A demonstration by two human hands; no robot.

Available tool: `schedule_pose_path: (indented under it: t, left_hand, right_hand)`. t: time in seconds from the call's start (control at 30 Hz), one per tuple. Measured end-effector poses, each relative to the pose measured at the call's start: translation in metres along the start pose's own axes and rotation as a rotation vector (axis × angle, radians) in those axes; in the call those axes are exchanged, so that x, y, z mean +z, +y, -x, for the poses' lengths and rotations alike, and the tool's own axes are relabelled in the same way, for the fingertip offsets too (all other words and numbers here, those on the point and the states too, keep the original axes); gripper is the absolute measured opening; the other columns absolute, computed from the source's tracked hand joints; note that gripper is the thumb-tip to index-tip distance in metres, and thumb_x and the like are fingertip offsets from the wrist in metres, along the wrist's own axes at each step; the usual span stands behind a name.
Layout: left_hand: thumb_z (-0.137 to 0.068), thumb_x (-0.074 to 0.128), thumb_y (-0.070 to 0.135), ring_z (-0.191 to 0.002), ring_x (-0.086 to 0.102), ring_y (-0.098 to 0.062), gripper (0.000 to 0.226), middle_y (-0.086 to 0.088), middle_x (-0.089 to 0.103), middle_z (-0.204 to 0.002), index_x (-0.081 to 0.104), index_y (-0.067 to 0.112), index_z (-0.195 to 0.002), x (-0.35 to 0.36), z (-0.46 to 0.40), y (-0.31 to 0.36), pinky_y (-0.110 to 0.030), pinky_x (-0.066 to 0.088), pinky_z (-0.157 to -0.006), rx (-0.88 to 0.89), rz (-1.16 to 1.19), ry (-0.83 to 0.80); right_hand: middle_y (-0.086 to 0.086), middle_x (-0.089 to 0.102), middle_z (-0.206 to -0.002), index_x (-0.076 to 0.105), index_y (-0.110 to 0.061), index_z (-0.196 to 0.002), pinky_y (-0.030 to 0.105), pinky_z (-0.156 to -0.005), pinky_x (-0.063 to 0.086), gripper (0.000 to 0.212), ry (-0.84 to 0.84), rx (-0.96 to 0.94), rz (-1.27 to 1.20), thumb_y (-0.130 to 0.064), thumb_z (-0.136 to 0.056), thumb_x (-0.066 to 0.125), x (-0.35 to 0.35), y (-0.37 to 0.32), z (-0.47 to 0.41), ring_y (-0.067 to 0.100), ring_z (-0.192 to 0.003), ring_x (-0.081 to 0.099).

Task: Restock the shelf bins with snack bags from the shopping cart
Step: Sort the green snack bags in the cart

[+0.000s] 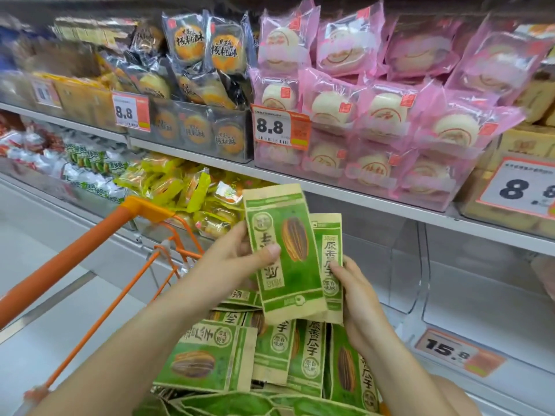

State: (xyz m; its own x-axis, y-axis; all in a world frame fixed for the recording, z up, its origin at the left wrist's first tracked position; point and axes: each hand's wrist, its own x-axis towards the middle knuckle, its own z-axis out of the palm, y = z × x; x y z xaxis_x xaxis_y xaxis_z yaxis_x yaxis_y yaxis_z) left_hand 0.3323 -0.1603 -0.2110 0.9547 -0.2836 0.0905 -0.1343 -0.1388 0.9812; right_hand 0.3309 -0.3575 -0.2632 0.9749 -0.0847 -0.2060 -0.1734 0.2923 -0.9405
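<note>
We held two green snack bags [285,253] up in front of the shelf, above the shopping cart [90,235]. Our left hand [237,259] had its grip round the front bag, thumb pressed across its face and fingers behind it. Our right hand [351,292] gripped the second bag [330,259], which sat just behind the first and stuck out to its right; its fingers curled over that bag's right edge. Both bags were clear of the cart and not yet in any bin.

As far as we could judge, the restocking was at an early stage. The clear bins [420,265] on the lower shelf, behind the bags and above the 15.8 price tag [456,352], showed no bags in the parts we could see. Below our hands the cart carried a full heap of the same green bags [270,349], lying at mixed angles. So nearly all the stock seemed left to move.

The shelf [330,187] above was already full: pink-wrapped buns [375,109] in one bin and dark-wrapped pastries [198,55] beside them, each with an 8.8 price tag [276,127]. Yellow packets [168,184] filled a lower bin to the left, beyond the cart's orange handle [60,265]. The floor beside the cart was pale and glossy.
</note>
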Motion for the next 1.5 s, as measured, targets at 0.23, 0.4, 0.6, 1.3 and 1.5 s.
schedule_pose_path:
  t: [0.23, 0.4, 0.6, 1.3, 1.5]
  left_hand:
    - [-0.094, 0.05, 0.033, -0.103, 0.065, -0.028, 0.03, -0.009, 0.072, -0.103, 0.065, 0.013, -0.111, 0.003, -0.009, 0.001, -0.048, 0.05, -0.089, -0.291, 0.41, 0.143]
    - [-0.097, 0.048, 0.023, -0.091, 0.067, -0.023, 0.017, -0.009, 0.07, -0.101, 0.059, 0.013, -0.106, 0.023, -0.008, 0.0, -0.035, 0.053, -0.07, -0.339, 0.781, 0.415]
    - [-0.09, 0.06, 0.014, -0.097, 0.065, -0.024, 0.012, -0.008, 0.071, -0.097, 0.06, 0.016, -0.101, 0.047, 0.005, -0.003, -0.032, 0.053, -0.078, -0.397, 0.791, 0.337]
    - [-0.093, 0.054, 0.015, -0.095, 0.068, -0.03, 0.029, -0.018, 0.07, -0.106, 0.059, -0.002, -0.116, 0.03, 0.008, -0.015, -0.044, 0.058, -0.074, -0.37, 0.345, -0.006]
    - [-0.097, 0.049, 0.013, -0.106, 0.064, -0.033, 0.028, -0.02, 0.067, -0.113, 0.057, 0.003, -0.122, 0.061, 0.008, -0.009, -0.049, 0.051, -0.09, -0.33, 0.401, 0.034]
  right_hand:
    - [0.012, 0.073, -0.103, 0.062, -0.012, -0.114, 0.048, -0.087, 0.052, 0.024, -0.075, -0.01, -0.053, -0.019, -0.099, 0.044, 0.004, -0.005, 0.011, 0.027, -0.092, 0.07]
    - [0.009, 0.07, -0.115, 0.059, -0.019, -0.125, 0.052, -0.095, 0.049, 0.048, -0.135, 0.005, -0.197, -0.049, -0.089, 0.051, 0.015, -0.001, 0.019, 0.028, -0.107, 0.066]
    - [0.009, 0.072, -0.109, 0.058, -0.014, -0.118, 0.04, -0.079, 0.058, 0.044, -0.01, -0.116, -0.186, -0.021, -0.077, 0.074, 0.014, 0.002, 0.022, 0.024, -0.096, 0.07]
    - [0.009, 0.07, -0.114, 0.059, -0.017, -0.125, 0.054, -0.097, 0.047, 0.043, -0.117, 0.014, -0.09, -0.045, -0.093, 0.053, -0.021, -0.006, 0.025, 0.028, -0.106, 0.067]
    - [0.01, 0.072, -0.108, 0.059, -0.01, -0.123, 0.043, -0.089, 0.055, 0.046, -0.18, -0.05, 0.033, -0.036, -0.085, 0.065, -0.004, -0.001, 0.035, 0.025, -0.099, 0.07]
